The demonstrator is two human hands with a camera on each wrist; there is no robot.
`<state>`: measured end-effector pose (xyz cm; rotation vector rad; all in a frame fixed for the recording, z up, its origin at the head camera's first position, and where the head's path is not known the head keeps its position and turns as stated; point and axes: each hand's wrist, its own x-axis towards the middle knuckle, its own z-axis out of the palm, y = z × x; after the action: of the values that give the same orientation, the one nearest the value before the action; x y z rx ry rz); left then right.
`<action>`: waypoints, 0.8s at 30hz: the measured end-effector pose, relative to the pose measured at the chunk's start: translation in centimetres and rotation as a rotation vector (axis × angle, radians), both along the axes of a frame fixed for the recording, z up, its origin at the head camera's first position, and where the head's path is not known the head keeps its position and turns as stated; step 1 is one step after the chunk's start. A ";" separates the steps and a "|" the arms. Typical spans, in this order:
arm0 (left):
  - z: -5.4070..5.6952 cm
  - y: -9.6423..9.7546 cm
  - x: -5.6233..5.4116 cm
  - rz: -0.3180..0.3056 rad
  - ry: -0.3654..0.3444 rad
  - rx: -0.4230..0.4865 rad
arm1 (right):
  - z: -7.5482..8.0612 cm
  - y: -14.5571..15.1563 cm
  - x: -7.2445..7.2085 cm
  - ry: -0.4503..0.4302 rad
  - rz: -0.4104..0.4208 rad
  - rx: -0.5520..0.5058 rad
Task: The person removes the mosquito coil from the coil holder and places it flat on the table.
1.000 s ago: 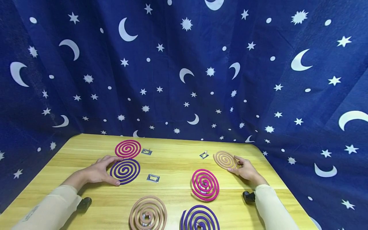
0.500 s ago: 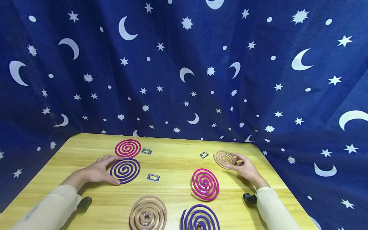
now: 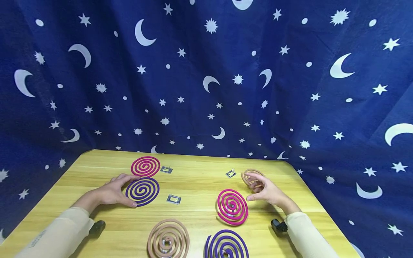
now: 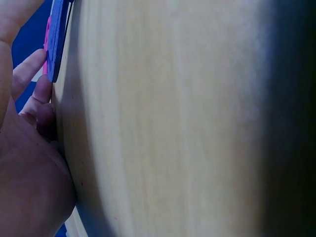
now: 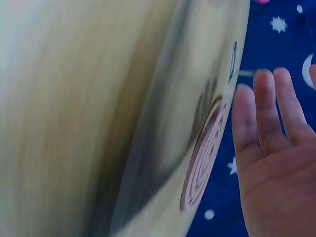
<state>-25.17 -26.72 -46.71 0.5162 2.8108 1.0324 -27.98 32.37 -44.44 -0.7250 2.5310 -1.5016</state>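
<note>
My left hand [image 3: 114,191] spans a purple mosquito coil [image 3: 142,192], with thumb and fingers at its edges. In the left wrist view, fingers touch the side of that purple coil [image 4: 58,44], which is seen edge-on. A pink coil [image 3: 145,166] lies just behind it. My right hand [image 3: 269,191] is apart from any coil, its fingers loosely bent above the table and partly covering a tan coil [image 3: 246,175]. That tan coil [image 5: 202,158] lies flat in the right wrist view, beside the empty hand [image 5: 276,163].
Metal coil stands [image 3: 174,199] lie on the wooden table [image 3: 200,179], one more [image 3: 231,173] near the tan coil. Mounted on stands nearer me are a pink coil [image 3: 232,208], a tan coil [image 3: 168,239] and a purple coil [image 3: 226,245]. A starry blue curtain [image 3: 180,82] hangs behind.
My right hand has let go of the flat tan coil and moved left and slightly nearer, toward the mounted pink coil. The left hand stays at the purple coil.
</note>
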 end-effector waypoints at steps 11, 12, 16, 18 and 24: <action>0.2 0.2 0.2 -0.005 -0.009 0.014 | -0.3 -1.6 0.6 -0.115 0.317 -0.023; 0.3 0.2 0.2 -0.003 -0.007 0.014 | -0.4 -1.6 0.7 -0.126 0.332 -0.026; 0.3 0.2 0.3 0.000 -0.004 0.011 | -0.6 -1.7 1.0 -0.172 0.363 -0.042; 0.4 0.3 0.3 0.003 -0.006 0.012 | -0.9 -1.6 1.1 -0.182 0.366 -0.046; 0.0 0.1 0.2 -0.003 0.006 0.016 | -1.4 -1.5 1.0 -0.198 0.382 -0.076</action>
<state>-25.00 -26.60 -46.67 0.5256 2.8080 1.0557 -26.96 30.89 -45.86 -0.9529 2.0590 -1.4580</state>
